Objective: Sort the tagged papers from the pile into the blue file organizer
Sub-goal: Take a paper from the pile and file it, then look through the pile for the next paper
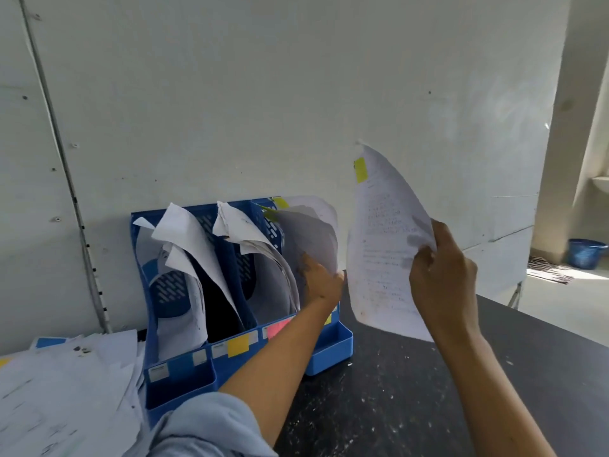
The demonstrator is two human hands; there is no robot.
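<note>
right hand (443, 275) pinches a yellow-tagged paper (385, 245); left hand (321, 280) seemingly grips sheets in the blue file organizer (329, 349).

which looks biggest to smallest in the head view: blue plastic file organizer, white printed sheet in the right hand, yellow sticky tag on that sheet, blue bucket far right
1. blue plastic file organizer
2. white printed sheet
3. blue bucket, though it stands much farther away
4. yellow sticky tag

The blue organizer (329, 349) stands against the wall, its slots holding curled white sheets. A printed paper (382, 245) with a yellow tag (360, 170) at its top corner is held upright just right of it. The pile (66, 390) lies spread at its left.
</note>
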